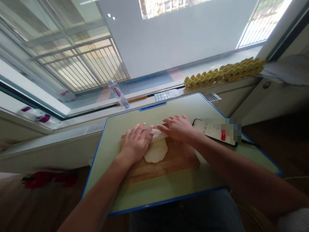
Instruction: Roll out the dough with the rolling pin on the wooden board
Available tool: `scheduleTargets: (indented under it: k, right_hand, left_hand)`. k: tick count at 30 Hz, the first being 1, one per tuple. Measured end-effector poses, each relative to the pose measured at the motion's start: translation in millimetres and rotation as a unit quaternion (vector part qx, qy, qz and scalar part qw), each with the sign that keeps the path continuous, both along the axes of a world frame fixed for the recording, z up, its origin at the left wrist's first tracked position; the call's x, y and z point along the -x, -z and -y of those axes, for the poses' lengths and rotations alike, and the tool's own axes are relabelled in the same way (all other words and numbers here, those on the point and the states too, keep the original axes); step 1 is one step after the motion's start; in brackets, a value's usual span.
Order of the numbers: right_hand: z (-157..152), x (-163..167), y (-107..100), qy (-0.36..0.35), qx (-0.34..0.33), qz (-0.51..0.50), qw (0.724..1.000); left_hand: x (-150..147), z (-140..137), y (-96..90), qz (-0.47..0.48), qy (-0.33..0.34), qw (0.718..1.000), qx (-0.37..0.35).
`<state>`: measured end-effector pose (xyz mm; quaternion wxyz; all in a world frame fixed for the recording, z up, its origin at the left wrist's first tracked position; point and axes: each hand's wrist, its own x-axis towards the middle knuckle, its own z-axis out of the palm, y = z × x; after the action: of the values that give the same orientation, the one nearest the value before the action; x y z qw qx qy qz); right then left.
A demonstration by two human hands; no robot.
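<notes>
A thin, flattened round of pale dough (156, 154) lies on a wooden cutting board (176, 161). Across its far edge runs a whitish roller, apparently a rolling pin (159, 135), with only its middle showing between my hands. My left hand (137, 141) rests palm down over the pin's left end, fingers stretched forward. Over the right end lies my right hand (177, 128), also palm down with its fingers extended. Both ends of the pin are hidden under the hands.
The board sits on a small blue-edged table (130, 201). A phone (212, 130) lies right of my right hand. On the windowsill beyond are a plastic bottle (118, 94) and yellow egg trays (224, 74). Window glass rises behind the sill.
</notes>
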<state>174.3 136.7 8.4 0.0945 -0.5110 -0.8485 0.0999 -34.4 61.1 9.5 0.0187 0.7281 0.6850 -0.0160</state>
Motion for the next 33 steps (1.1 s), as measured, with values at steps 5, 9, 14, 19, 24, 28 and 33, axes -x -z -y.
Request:
scheduleTargets:
  k: [5, 9, 14, 19, 24, 28, 33]
  right_hand:
    - [-2, 3, 4, 0.015, -0.020, 0.000, 1.000]
    - [-1, 2, 6, 0.023, -0.034, -0.006, 0.999]
    - [0, 1, 5, 0.021, -0.028, -0.003, 0.999]
    - [1, 0, 3, 0.014, -0.017, -0.004, 1.000]
    - [2, -2, -2, 0.000, 0.002, 0.000, 1.000]
    - [3, -4, -5, -0.012, 0.016, -0.002, 1.000]
    - [9, -1, -9, -0.015, 0.028, 0.009, 0.999]
  left_hand:
    - [6, -31, 0.8, -0.002, -0.018, 1.000, -0.002]
    - [9, -52, 0.8, 0.004, -0.027, 1.000, -0.004]
    - [6, -60, -0.5, 0.006, -0.028, 1.000, -0.003]
    - [0, -39, 0.7, 0.015, -0.029, 0.999, -0.016]
    - [-9, -5, -0.6, 0.001, -0.008, 1.000, -0.030]
    - [-18, 26, 0.4, 0.000, 0.011, 0.999, -0.042]
    - [-24, 54, 2.4, 0.014, 0.042, 0.998, -0.049]
